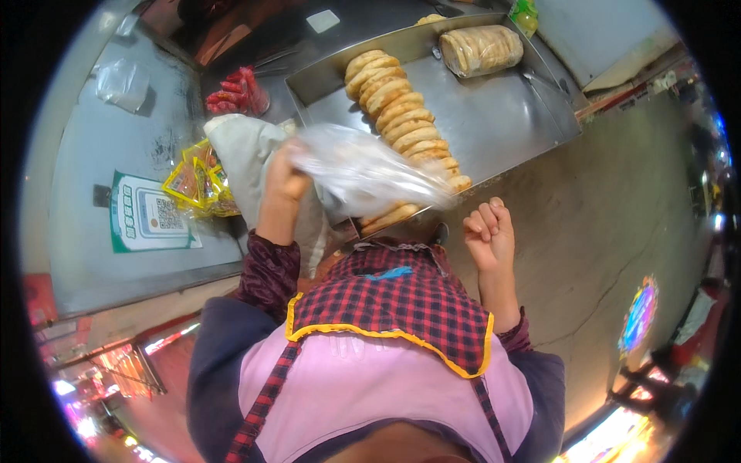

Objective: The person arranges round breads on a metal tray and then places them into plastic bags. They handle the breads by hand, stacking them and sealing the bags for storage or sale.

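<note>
A clear plastic bag [365, 165], blurred by motion, hangs from my left hand [288, 179], whose fingers are closed on its gathered edge. It stretches over the near left part of a metal tray [492, 124], and I cannot tell whether anything is inside. Beneath it runs a long row of round golden flatbreads [405, 116], partly hidden. More flatbreads in clear wrapping [481, 49] lie at the tray's far right. My right hand [491, 234], fingers curled in with nothing visible in them, is raised just outside the tray's near edge.
Left of the tray are a pale cloth [249, 144], yellow-edged snack packets [202, 179] and red packets [237, 92]. A card with a printed code [153, 214] and a clear bag [123, 84] are on the pale panel. Metal tongs [544, 84] rest in the tray's right side.
</note>
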Tool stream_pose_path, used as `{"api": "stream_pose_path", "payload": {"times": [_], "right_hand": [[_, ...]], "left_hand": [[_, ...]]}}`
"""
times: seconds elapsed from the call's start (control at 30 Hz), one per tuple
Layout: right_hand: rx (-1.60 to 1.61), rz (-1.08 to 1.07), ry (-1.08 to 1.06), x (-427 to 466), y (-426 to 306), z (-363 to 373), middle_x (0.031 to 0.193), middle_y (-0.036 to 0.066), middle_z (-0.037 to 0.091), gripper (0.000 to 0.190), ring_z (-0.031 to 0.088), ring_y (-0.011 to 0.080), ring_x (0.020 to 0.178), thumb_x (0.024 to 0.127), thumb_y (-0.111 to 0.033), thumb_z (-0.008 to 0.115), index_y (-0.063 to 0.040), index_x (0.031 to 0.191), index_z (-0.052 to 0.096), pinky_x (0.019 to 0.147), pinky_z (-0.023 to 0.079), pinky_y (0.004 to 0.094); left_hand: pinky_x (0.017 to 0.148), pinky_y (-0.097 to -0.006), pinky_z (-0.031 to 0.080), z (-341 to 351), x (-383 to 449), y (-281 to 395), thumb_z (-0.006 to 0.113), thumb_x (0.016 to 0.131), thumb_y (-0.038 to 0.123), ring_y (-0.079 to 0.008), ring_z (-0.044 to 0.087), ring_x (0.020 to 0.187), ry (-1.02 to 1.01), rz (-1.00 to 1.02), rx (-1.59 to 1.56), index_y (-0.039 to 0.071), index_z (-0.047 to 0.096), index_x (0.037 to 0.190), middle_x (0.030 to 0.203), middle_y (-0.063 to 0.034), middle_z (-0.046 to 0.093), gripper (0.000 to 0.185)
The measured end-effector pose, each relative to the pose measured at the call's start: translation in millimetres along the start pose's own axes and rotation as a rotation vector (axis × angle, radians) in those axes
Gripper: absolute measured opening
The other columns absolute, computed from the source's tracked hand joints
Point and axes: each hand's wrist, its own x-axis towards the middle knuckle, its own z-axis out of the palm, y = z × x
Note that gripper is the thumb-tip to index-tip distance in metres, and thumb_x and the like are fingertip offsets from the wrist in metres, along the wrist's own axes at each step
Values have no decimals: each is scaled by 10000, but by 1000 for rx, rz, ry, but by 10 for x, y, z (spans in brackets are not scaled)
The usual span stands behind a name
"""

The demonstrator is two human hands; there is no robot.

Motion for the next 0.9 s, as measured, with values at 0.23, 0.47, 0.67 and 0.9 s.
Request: {"api": "stream_pose_path", "payload": {"times": [0.23,0.47,0.67,0.9], "right_hand": [[-1425,-673,-48,-83,661,960,903,82,488,314,518,185,777,756,-69,659,-32,992,454,695,449,304],[-1965,-565,49,281,1001,648,804,155,506,210,532,333,770,687,71,503,-11,878,481,675,435,363],[-534,380,79,-2,1032,505,722,43,589,118,528,56,543,753,42,498,19,835,579,476,444,178],[-486,-106,-480,-311,795,462,873,107,596,249,565,181,778,811,-175,545,10,973,590,686,459,297]], "left_hand": [[456,-254,314,1143,-792,-73,571,835,89,-101,435,492,-181,587,1411,74,420,701,541,-14,395,203],[562,-372,453,1381,-1148,-181,536,745,-3,-318,587,659,-446,755,2061,66,529,916,705,-136,583,184],[606,-325,484,409,-255,245,524,764,9,-254,605,725,-200,872,1996,60,560,976,812,-154,589,220],[652,-284,519,74,-195,-276,508,851,28,-166,601,752,-932,458,1021,-14,573,972,868,-75,602,143]]}}
